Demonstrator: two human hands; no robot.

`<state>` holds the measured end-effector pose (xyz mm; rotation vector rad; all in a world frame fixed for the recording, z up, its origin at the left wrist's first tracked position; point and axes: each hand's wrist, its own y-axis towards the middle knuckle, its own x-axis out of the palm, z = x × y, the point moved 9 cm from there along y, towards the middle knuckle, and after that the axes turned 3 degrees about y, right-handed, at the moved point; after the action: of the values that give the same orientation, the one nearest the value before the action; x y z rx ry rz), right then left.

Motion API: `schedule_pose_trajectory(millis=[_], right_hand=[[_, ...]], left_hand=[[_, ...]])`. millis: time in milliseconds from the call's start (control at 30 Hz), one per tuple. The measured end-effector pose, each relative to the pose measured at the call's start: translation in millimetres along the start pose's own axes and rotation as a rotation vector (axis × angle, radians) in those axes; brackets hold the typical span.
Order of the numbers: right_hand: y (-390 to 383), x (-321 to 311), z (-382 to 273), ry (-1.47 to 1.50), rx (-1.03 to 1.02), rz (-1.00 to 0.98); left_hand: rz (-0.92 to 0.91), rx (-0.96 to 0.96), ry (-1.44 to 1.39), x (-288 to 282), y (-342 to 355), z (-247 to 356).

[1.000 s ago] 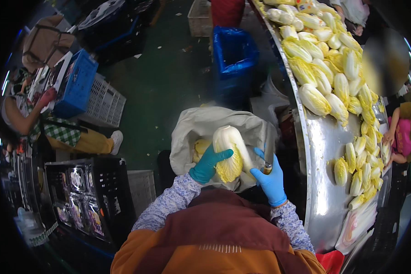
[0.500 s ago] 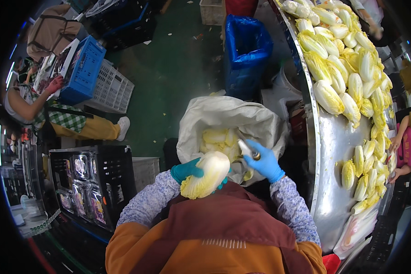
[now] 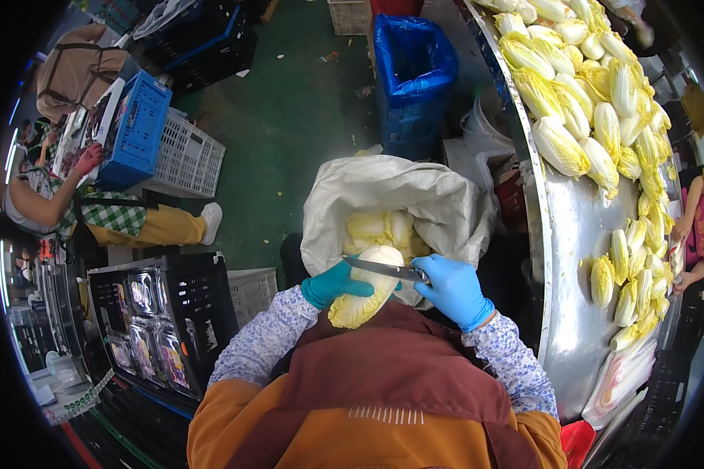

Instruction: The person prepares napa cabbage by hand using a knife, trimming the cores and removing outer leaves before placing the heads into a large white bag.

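Note:
My left hand (image 3: 335, 286), in a teal glove, is wrapped round a napa cabbage (image 3: 364, 298), its white base pointing away from me and its yellow leafy end toward my body. In a blue glove, my right hand (image 3: 452, 289) grips the dark handle of a knife (image 3: 385, 269). The blade lies crosswise over the cabbage near its white base; whether it has cut in cannot be seen. Just beyond both hands stands a wide white woven sack (image 3: 328, 191), its mouth spread, with yellow-white cabbage leaves (image 3: 375, 227) inside.
On my right runs a metal table (image 3: 563, 258) heaped with napa cabbages (image 3: 559, 147). A blue-lined bin (image 3: 416, 102) stands beyond the sack. To my left are a black crate (image 3: 203, 313) of clear packs and a blue crate (image 3: 143, 125), with a co-worker (image 3: 125, 219) beside it.
My right hand has brought the knife from over the sack to lie across the cabbage. My left hand has shifted slightly right with the cabbage.

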<state>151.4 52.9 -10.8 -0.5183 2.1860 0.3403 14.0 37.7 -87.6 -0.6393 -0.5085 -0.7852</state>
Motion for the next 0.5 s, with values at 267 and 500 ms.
schedule_pose_trajectory(millis=[267, 500], right_hand=[[-3, 7, -10, 0.024, -0.085, 0.051], [-11, 32, 21, 0.162, -0.017, 0.049]], left_hand=[[-0.059, -0.025, -0.037, 2, -7, -11], [-0.058, -0.038, -0.011, -1, 0, -23]])
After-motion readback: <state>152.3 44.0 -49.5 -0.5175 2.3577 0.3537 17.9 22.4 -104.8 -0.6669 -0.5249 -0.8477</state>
